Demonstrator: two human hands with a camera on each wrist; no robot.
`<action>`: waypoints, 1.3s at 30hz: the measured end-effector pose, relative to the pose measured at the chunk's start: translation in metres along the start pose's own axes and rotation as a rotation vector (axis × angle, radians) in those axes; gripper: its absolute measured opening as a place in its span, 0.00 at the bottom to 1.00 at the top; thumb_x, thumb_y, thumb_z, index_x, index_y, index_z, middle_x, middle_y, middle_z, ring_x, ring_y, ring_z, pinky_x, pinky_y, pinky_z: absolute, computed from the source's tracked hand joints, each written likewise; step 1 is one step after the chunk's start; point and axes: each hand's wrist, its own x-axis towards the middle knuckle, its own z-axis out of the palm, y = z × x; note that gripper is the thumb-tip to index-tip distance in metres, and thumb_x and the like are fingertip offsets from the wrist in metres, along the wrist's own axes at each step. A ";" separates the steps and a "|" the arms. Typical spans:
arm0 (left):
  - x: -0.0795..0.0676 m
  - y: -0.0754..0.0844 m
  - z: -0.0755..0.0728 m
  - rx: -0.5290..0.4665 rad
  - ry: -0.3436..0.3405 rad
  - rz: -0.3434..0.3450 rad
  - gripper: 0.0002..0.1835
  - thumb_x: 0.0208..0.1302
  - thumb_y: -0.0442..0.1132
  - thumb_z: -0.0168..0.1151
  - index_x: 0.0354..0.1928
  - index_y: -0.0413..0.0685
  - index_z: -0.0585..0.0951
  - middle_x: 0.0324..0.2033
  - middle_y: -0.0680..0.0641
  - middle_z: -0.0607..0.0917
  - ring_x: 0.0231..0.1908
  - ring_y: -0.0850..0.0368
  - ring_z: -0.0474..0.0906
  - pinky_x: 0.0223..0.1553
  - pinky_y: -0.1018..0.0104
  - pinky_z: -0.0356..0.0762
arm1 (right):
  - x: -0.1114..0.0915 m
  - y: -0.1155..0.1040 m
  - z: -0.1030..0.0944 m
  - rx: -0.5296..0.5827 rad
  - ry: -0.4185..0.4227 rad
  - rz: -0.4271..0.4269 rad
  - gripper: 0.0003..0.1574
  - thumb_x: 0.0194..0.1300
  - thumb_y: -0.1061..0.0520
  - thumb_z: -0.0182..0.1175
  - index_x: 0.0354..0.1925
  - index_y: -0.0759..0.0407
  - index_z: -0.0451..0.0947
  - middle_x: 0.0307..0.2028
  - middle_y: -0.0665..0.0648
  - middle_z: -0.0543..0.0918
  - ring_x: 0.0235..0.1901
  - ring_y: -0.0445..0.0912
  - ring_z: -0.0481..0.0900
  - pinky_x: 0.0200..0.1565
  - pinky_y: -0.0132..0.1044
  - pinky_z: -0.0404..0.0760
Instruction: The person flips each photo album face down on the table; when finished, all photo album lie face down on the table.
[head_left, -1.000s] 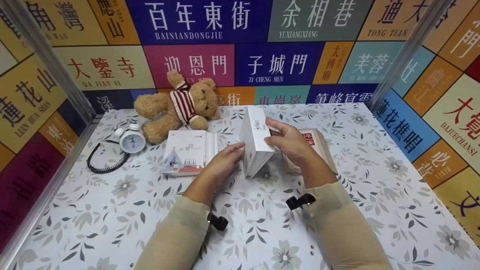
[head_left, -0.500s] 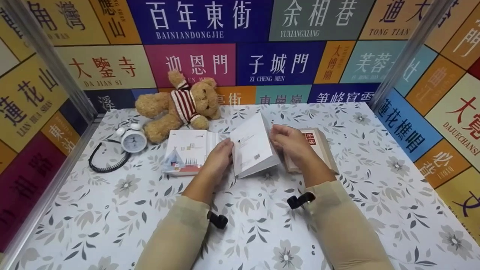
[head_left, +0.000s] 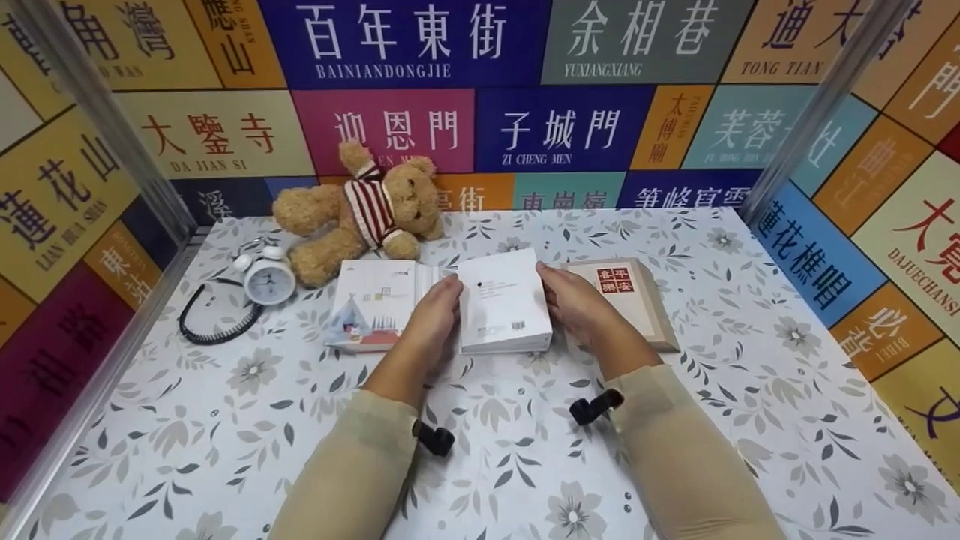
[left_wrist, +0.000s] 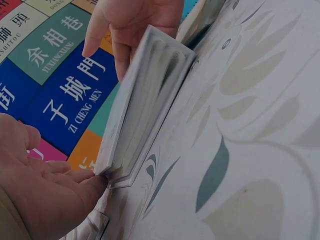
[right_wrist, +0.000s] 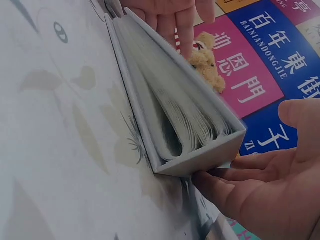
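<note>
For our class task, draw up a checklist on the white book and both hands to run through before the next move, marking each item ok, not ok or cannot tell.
1. Left hand on the white book: ok, fingers touch the edge away from the spine.
2. Right hand on the spine: ok, fingers touch it.
3. Covers parallel: not ok, they form a wedge, wider at the spine.
4. Gap to the red-labelled book: ok, the two are apart.
5. Gap to the tent-print book: cannot tell, the left hand partly hides it.
6. Alarm clock away from both hands: ok.
</note>
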 end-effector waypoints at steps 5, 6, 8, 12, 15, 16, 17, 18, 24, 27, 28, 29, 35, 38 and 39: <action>0.000 0.000 0.000 -0.022 -0.017 0.004 0.33 0.86 0.50 0.45 0.85 0.47 0.59 0.85 0.45 0.59 0.86 0.49 0.52 0.87 0.55 0.49 | 0.002 0.001 0.001 -0.007 0.029 -0.011 0.47 0.86 0.35 0.41 0.86 0.60 0.47 0.87 0.59 0.53 0.87 0.52 0.50 0.86 0.47 0.56; -0.001 0.001 0.000 -0.021 -0.019 0.013 0.33 0.86 0.49 0.45 0.85 0.47 0.59 0.85 0.45 0.59 0.86 0.49 0.51 0.87 0.55 0.48 | 0.001 0.000 0.002 -0.029 0.060 -0.022 0.46 0.86 0.35 0.42 0.86 0.59 0.49 0.87 0.58 0.54 0.87 0.52 0.51 0.86 0.47 0.56; -0.003 0.003 -0.001 0.006 -0.011 0.039 0.32 0.86 0.49 0.45 0.84 0.47 0.61 0.85 0.46 0.60 0.86 0.49 0.52 0.87 0.54 0.48 | -0.003 -0.003 0.006 -0.091 0.138 -0.072 0.44 0.85 0.36 0.46 0.85 0.58 0.54 0.86 0.56 0.58 0.86 0.51 0.54 0.85 0.46 0.58; -0.012 0.016 -0.008 0.066 0.030 0.105 0.30 0.86 0.48 0.45 0.83 0.47 0.63 0.84 0.45 0.64 0.84 0.43 0.57 0.86 0.49 0.53 | -0.014 -0.012 0.024 -0.152 0.302 -0.252 0.35 0.82 0.44 0.55 0.79 0.55 0.69 0.79 0.54 0.72 0.81 0.49 0.67 0.82 0.42 0.66; -0.020 0.024 -0.021 0.076 0.082 0.158 0.30 0.86 0.46 0.44 0.83 0.45 0.64 0.82 0.43 0.66 0.82 0.41 0.60 0.84 0.47 0.59 | -0.019 -0.016 0.044 -0.116 0.276 -0.363 0.30 0.81 0.51 0.57 0.76 0.54 0.73 0.73 0.54 0.79 0.76 0.47 0.74 0.78 0.40 0.72; -0.022 0.026 -0.027 0.082 0.105 0.170 0.29 0.86 0.46 0.44 0.82 0.45 0.64 0.82 0.43 0.67 0.82 0.41 0.61 0.84 0.47 0.60 | -0.020 -0.017 0.051 -0.101 0.246 -0.382 0.30 0.81 0.52 0.57 0.76 0.55 0.72 0.72 0.55 0.80 0.74 0.47 0.75 0.77 0.41 0.74; -0.024 0.028 -0.034 0.081 0.122 0.177 0.29 0.86 0.47 0.44 0.83 0.45 0.64 0.82 0.43 0.67 0.82 0.41 0.61 0.84 0.48 0.60 | -0.019 -0.018 0.057 -0.089 0.214 -0.393 0.30 0.81 0.53 0.58 0.76 0.55 0.72 0.71 0.56 0.81 0.73 0.48 0.76 0.75 0.41 0.76; -0.026 0.030 -0.042 0.087 0.138 0.176 0.29 0.87 0.47 0.44 0.83 0.46 0.64 0.82 0.44 0.68 0.82 0.40 0.61 0.83 0.47 0.61 | -0.019 -0.018 0.064 -0.079 0.182 -0.399 0.31 0.81 0.54 0.58 0.77 0.55 0.71 0.70 0.57 0.81 0.72 0.49 0.77 0.74 0.42 0.78; -0.034 0.032 -0.097 0.125 0.215 0.157 0.31 0.87 0.49 0.43 0.85 0.52 0.59 0.82 0.50 0.67 0.80 0.42 0.64 0.82 0.50 0.64 | -0.005 -0.014 0.101 -0.134 0.081 -0.396 0.34 0.79 0.53 0.60 0.79 0.55 0.69 0.68 0.60 0.83 0.69 0.53 0.80 0.72 0.47 0.79; -0.041 0.030 -0.126 0.171 0.261 0.145 0.32 0.87 0.50 0.43 0.86 0.55 0.57 0.83 0.52 0.66 0.79 0.44 0.66 0.80 0.53 0.67 | 0.001 -0.013 0.119 -0.168 0.034 -0.378 0.35 0.79 0.53 0.60 0.79 0.56 0.68 0.70 0.61 0.82 0.71 0.53 0.79 0.75 0.47 0.77; -0.043 0.029 -0.135 0.181 0.268 0.144 0.32 0.87 0.50 0.42 0.86 0.54 0.56 0.83 0.52 0.65 0.80 0.44 0.65 0.80 0.53 0.67 | 0.003 -0.012 0.124 -0.170 0.018 -0.370 0.35 0.79 0.53 0.60 0.79 0.56 0.68 0.70 0.61 0.81 0.72 0.53 0.78 0.75 0.47 0.76; -0.045 0.028 -0.143 0.174 0.270 0.148 0.32 0.87 0.49 0.41 0.86 0.53 0.56 0.84 0.50 0.64 0.80 0.44 0.64 0.81 0.53 0.65 | 0.004 -0.012 0.129 -0.170 0.002 -0.360 0.35 0.79 0.53 0.60 0.79 0.56 0.68 0.71 0.62 0.81 0.72 0.54 0.78 0.76 0.47 0.75; -0.045 0.020 -0.170 0.059 0.175 0.075 0.32 0.88 0.44 0.39 0.87 0.47 0.51 0.87 0.46 0.51 0.86 0.43 0.47 0.88 0.50 0.47 | 0.008 -0.011 0.158 -0.121 -0.070 -0.290 0.40 0.78 0.53 0.62 0.81 0.57 0.63 0.76 0.60 0.75 0.79 0.55 0.69 0.80 0.46 0.70; -0.042 0.014 -0.173 0.048 0.131 0.008 0.33 0.87 0.45 0.39 0.87 0.47 0.49 0.88 0.45 0.47 0.87 0.48 0.41 0.88 0.54 0.41 | 0.009 -0.008 0.167 -0.139 -0.094 -0.248 0.43 0.77 0.51 0.63 0.83 0.54 0.61 0.80 0.57 0.71 0.82 0.55 0.63 0.82 0.46 0.65; -0.042 0.012 -0.173 0.041 0.121 -0.019 0.34 0.87 0.46 0.39 0.87 0.48 0.48 0.88 0.45 0.47 0.87 0.49 0.41 0.88 0.55 0.41 | 0.009 -0.006 0.169 -0.159 -0.102 -0.238 0.43 0.77 0.50 0.63 0.83 0.54 0.61 0.81 0.57 0.69 0.83 0.55 0.61 0.83 0.46 0.63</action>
